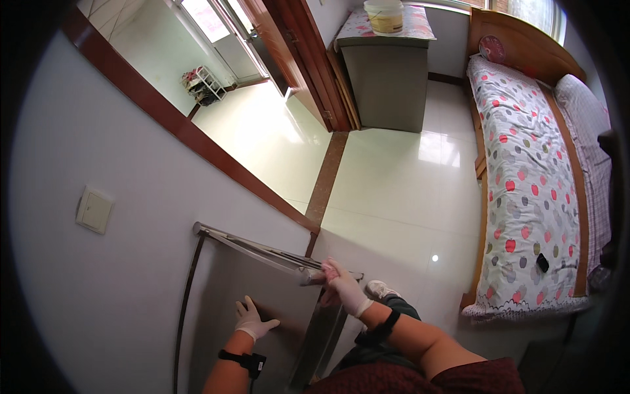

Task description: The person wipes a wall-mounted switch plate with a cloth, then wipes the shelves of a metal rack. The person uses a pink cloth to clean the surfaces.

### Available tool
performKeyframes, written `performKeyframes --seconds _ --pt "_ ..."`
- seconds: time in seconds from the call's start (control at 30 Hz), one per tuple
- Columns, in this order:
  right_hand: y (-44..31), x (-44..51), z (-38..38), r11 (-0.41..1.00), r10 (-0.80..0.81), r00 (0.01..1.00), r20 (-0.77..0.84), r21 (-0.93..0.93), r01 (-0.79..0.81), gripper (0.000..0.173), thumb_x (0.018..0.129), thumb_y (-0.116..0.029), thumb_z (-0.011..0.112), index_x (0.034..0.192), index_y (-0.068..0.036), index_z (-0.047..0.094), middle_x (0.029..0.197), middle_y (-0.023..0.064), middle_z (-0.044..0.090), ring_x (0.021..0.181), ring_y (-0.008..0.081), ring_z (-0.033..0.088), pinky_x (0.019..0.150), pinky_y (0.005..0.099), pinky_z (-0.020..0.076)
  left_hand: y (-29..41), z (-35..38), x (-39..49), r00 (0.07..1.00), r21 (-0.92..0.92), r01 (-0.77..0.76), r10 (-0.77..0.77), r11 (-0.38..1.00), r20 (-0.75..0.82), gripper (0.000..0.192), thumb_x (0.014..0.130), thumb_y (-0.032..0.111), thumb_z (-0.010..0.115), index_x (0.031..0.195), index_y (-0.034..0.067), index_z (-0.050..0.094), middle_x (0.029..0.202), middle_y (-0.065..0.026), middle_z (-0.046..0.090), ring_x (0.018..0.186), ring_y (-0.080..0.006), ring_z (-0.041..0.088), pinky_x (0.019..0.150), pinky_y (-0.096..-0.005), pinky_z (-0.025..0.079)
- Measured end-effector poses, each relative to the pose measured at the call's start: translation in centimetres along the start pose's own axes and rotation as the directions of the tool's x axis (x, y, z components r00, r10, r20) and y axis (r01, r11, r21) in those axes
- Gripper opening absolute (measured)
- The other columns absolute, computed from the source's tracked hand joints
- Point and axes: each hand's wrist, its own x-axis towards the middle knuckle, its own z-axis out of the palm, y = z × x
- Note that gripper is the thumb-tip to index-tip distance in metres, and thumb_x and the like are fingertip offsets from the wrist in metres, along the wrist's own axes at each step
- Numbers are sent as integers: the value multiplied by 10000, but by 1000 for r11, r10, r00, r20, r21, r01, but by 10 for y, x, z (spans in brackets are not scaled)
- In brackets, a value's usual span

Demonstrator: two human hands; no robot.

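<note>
My right hand [348, 290], in a whitish glove, grips a crumpled pink cloth [330, 276]. The cloth is against the corner of a grey, glossy, cabinet-like unit [275, 280], whose exact kind I cannot tell. A silvery edge strip [251, 246] runs along the far side of this unit. Over the flat grey surface, my gloved left hand [252, 319] has its fingers spread and holds nothing. Whether its palm presses on the surface is unclear. Both wrists wear black straps.
Left of the unit, a wall carries a light switch [95, 209]. A doorway with a reddish-brown frame [192, 133] opens onto another room with a small rack [209, 86]. A bed [526, 197] holds a black object [542, 262]. A bucket [385, 18] stands on a grey cabinet [389, 81].
</note>
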Motion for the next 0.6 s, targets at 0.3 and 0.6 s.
performKeyframes --seconds 0.3,0.6 --pt "-33 -32 41 600 -688 716 120 -461 654 650 770 98 636 1400 -11 519 1409 234 546 1270 385 565 1072 398 457 -2 0 2 1000 4 -2 2 1000 8 1385 753 589 832 1628 57 -100 1680 -305 -50 1563 -473 13 1249 -508 226" --pt "57 40 -44 858 -60 990 -129 -513 -15 556 797 77 588 1345 -17 603 1300 193 653 1205 340 650 1043 351 490 -7 7 9 1000 -4 -14 14 1000 -7 1415 733 612 839 1626 57 -108 1676 -310 -53 1556 -493 7 1233 -541 243"
